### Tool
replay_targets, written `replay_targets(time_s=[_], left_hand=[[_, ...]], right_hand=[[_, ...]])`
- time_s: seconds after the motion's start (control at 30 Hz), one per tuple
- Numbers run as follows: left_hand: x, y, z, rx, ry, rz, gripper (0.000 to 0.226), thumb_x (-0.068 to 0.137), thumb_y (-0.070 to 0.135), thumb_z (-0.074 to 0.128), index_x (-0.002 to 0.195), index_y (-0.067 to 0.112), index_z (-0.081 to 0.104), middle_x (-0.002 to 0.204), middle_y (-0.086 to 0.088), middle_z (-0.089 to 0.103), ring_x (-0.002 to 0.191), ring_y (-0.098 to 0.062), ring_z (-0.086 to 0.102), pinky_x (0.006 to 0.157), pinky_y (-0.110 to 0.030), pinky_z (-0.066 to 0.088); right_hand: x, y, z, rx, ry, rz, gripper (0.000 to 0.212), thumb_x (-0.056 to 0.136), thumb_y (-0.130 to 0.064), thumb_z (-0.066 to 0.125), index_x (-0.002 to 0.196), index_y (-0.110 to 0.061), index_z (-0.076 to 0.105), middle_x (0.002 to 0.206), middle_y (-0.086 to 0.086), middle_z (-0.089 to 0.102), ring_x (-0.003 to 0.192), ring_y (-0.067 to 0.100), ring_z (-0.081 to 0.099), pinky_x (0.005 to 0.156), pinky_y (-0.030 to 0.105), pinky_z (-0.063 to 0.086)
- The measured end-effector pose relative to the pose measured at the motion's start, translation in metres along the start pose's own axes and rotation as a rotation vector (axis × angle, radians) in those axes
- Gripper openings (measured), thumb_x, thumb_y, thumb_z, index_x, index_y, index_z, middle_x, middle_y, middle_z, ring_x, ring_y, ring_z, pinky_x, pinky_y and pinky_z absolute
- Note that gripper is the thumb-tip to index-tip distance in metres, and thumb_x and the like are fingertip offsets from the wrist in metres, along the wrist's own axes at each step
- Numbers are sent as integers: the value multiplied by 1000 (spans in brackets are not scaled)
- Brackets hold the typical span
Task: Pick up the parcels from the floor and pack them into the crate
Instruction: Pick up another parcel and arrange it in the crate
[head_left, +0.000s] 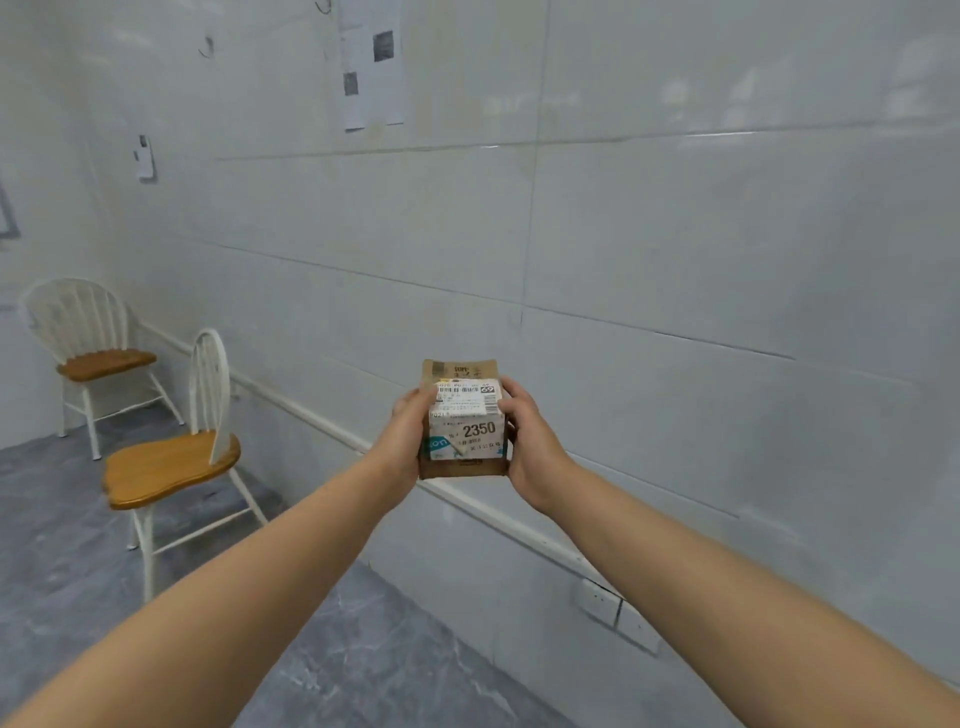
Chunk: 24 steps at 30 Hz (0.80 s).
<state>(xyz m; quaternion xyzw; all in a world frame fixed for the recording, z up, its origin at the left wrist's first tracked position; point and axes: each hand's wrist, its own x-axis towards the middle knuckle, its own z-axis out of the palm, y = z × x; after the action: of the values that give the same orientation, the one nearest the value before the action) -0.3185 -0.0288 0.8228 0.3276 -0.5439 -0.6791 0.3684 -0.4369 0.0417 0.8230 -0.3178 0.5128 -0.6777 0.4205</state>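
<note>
A small brown cardboard parcel (464, 421) with a white shipping label marked 2350 is held up in front of me at chest height, facing the tiled wall. My left hand (408, 436) grips its left side and my right hand (530, 441) grips its right side, both arms stretched forward. No crate and no other parcels are in view.
Two white chairs with wooden seats stand at the left, the nearer chair (171, 462) and the farther chair (98, 353) by the corner. A white tiled wall (675, 260) with papers (371, 62) taped on it fills the view. A wall socket (615, 616) sits low at right above the grey floor (363, 649).
</note>
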Motion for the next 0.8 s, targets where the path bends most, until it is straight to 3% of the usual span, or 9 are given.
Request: replay_targets(time_s=[0.13, 0.27, 0.37, 0.47, 0.63, 0.73, 0.8], left_hand=[[19, -16, 50, 0, -165, -41, 38, 100, 35, 35, 133, 23, 48, 118, -8, 67, 101, -26, 66, 69, -34, 55], [46, -21, 101, 30, -348, 3, 37, 100, 30, 34, 134, 24, 47, 119, -5, 67, 104, -25, 65, 75, -36, 54], [60, -29, 140, 56, -505, -17, 38, 99, 25, 36, 135, 26, 45, 119, -4, 66, 103, -25, 65, 75, -38, 54], [65, -42, 181, 62, -665, -67, 39, 98, 19, 37, 136, 22, 42, 119, -7, 64, 99, -23, 64, 75, -36, 54], [49, -71, 256, 79, -925, -212, 43, 93, 7, 42, 135, 12, 33, 114, -13, 60, 92, -25, 64, 77, -41, 54], [8, -92, 297, 123, -1154, -265, 45, 91, 9, 50, 132, 13, 32, 116, -10, 61, 93, -21, 64, 75, -38, 54], [-34, -105, 318, 141, -1316, -300, 47, 92, 11, 52, 135, 15, 33, 112, -4, 63, 90, -16, 64, 76, -36, 52]], right_hand=[[-4, -8, -47, -31, 113, 28, 50, 95, -18, 31, 143, -32, 30, 124, 3, 56, 89, 12, 59, 81, 40, 52], [5, -19, -94, -18, 290, -3, 66, 97, -24, 35, 150, -38, -1, 123, 4, 55, 100, 24, 61, 94, 46, 49], [-4, -27, -125, -22, 428, -8, 52, 99, -31, 34, 148, -35, 19, 128, 6, 59, 108, 27, 61, 89, 42, 51], [-28, -29, -154, -66, 572, -51, 36, 100, -28, 32, 136, -30, 39, 124, 5, 61, 101, 22, 62, 81, 36, 52], [-90, -24, -200, -61, 902, -112, 50, 96, -15, 40, 142, -29, 29, 128, 3, 59, 98, 18, 63, 72, 29, 52], [-147, -10, -219, -35, 1141, -115, 56, 94, -11, 42, 144, -28, 23, 129, 4, 57, 102, 18, 61, 76, 29, 51], [-188, 0, -223, -1, 1293, -115, 52, 95, -11, 43, 143, -26, 28, 121, 6, 61, 101, 21, 63, 83, 36, 53]])
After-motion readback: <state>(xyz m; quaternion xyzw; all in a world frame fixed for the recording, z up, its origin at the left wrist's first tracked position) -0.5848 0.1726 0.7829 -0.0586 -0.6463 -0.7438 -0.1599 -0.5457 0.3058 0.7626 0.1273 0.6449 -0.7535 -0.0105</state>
